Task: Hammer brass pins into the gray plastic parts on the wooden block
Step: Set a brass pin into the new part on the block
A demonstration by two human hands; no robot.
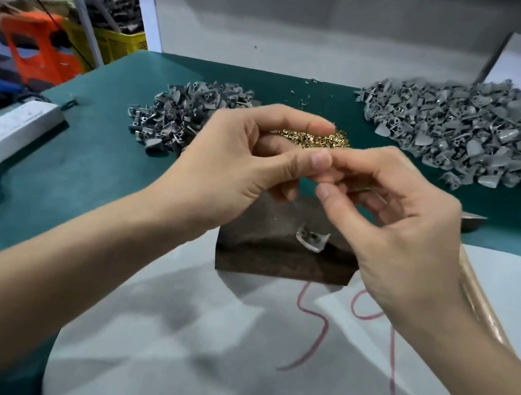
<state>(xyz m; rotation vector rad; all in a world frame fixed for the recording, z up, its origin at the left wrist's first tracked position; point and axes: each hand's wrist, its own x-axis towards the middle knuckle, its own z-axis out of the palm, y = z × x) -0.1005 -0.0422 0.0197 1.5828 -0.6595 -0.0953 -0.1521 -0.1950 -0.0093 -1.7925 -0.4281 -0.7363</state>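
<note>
- A pale sheet (225,348) with red scrawled marks covers the near edge of the green mat (83,166). Both bare forearms reach in over it.
- The dark wooden block (276,259) stands at the sheet's far edge, in the middle. Its top is worn and scuffed.
- One gray part (311,239) lies on the block's top, near the front edge. It is a small, pale, curved plastic piece with a dark hollow in the middle.
- The left hand (232,171) and right hand (402,236) meet above the block and do not touch it. All the fingers are curled and the thumb tips are close together, as in a pinch. Whether either hand holds anything cannot be told, since the fingertips hide it.
- A hammer (485,308) lies to the right. Its tan handle runs under the right wrist and its dark head points away, and neither hand grips it.
- The pins (311,138) lie on the mat in a low, glittering brass mound just beyond the fingers, which partly hide it. A few loose ones are scattered farther back.
- The left heap (179,117) of darker gray parts is beside the pins. The right heap (472,130) is larger and paler and spreads to the frame's edge.
- A white strip (10,125) sits at the mat's left edge.
- Beyond the table are an orange object (41,50) and a yellow crate (119,43).
</note>
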